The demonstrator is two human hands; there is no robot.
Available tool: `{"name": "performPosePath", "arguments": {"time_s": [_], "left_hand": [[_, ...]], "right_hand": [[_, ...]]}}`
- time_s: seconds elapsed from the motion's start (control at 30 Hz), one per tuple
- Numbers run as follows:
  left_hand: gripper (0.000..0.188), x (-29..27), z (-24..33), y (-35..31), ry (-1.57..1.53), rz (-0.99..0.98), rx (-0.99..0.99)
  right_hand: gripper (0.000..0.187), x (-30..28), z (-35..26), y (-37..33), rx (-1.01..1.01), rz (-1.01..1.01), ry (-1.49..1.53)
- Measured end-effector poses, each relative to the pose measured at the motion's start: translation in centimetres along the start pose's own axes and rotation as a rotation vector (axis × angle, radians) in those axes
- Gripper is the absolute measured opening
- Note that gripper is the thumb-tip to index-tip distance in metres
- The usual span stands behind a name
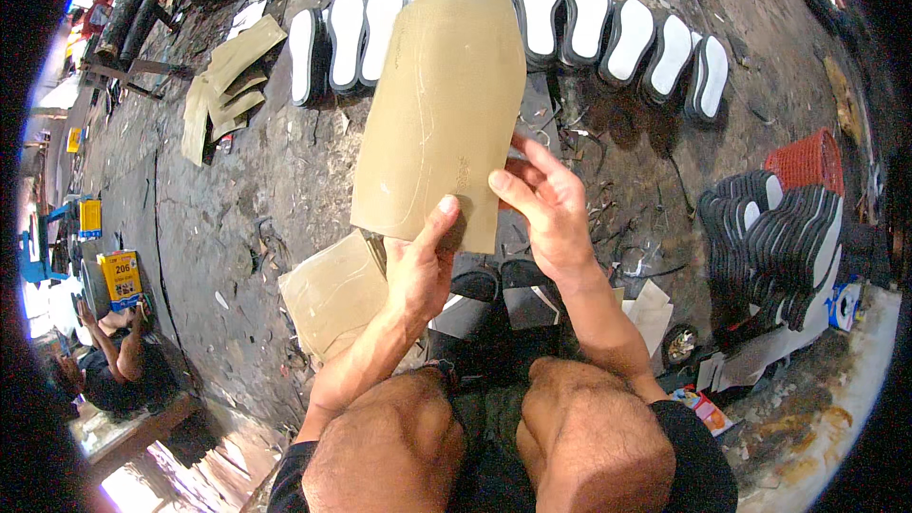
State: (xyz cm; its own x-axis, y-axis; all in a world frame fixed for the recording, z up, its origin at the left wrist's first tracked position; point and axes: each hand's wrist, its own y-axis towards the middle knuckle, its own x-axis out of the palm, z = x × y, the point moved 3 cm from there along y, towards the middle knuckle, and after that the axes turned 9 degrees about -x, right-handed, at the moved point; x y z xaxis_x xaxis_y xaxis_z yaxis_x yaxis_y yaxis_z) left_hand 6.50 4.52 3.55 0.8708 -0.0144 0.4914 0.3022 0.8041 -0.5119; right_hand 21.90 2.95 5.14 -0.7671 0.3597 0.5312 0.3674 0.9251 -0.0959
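Observation:
A tan sheet [446,104] with a faint sole-shaped outline is held up in front of me. My left hand [423,261] grips its lower edge, thumb on the face and fingers behind. At the lower right edge is my right hand [546,204], its thumb over the border and its fingertips hidden behind. Below and left, a stack of similar tan sheets [332,290] lies on the ground, the top one also bearing a drawn line. Beyond the held sheet stands a curved row of dark soles with white tops [540,14], partly covered by it.
More tan pieces [223,90] lie at the far left. Stacked dark soles [793,242] and a red basket [807,161] stand at the right, near a small round container [680,344]. At the left, another person [123,361] sits by a yellow can [121,277].

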Motion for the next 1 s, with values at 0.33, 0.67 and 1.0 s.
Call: {"name": "performPosePath", "arguments": {"time_s": [0.33, 0.67, 1.0], "left_hand": [[0.076, -3.1, -1.3, -0.2, 0.435, -0.214, -0.128], [0.057, -8.7, -1.8, -1.1, 0.785, -0.118, -0.033], [0.055, -2.9, -4.1, -1.3, 1.449, -0.317, 0.937]], "right_hand": [[0.056, -3.2, -1.1, 0.8, -0.008, -0.045, -0.108], [0.019, -6.2, -0.7, 8.1, -0.020, 0.128, -0.117], [0.066, -5.6, 9.8, -0.4, 0.364, 0.103, 0.345]]}}
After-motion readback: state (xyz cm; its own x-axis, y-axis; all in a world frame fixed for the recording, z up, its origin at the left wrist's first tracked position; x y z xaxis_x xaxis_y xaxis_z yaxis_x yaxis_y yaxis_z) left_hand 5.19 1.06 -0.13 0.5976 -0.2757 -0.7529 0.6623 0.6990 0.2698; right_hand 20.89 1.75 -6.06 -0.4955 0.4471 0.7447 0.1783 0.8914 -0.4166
